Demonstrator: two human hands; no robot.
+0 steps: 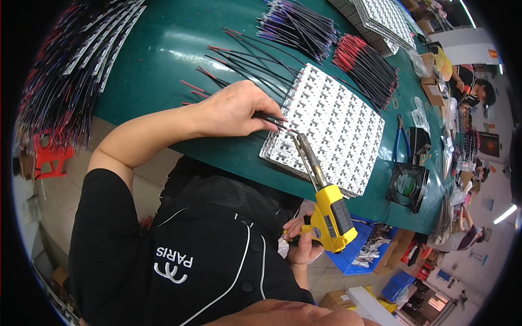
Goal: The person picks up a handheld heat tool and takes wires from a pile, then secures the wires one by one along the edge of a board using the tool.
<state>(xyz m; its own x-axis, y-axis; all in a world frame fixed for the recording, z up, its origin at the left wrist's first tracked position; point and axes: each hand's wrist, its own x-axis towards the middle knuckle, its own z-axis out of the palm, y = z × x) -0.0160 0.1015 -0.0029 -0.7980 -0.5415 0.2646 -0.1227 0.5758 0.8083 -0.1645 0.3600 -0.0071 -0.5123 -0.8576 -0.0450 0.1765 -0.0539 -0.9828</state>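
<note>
My left hand [236,110] pinches thin black wires [265,116] over the left edge of a stack of white boards [342,130] with rows of small cutouts. Red ends of the wires point toward the board. In my right hand [303,247] is a yellow and black soldering gun [330,214], its fingers closed round the handle. The gun's metal tip reaches up close to the held wire ends at the board's edge; whether they touch I cannot tell. More black wires with red ends [244,57] stick out from the board's far left edge onto the green table [163,70].
Bundles of purple-ended wires [296,27] and red-ended black wires [367,68] lie behind the boards. Blue-handled pliers [401,138] and a black fan [408,187] are at the right. Finished-looking wired strips [103,49] fill the far left. A blue bin [353,252] stands below the table.
</note>
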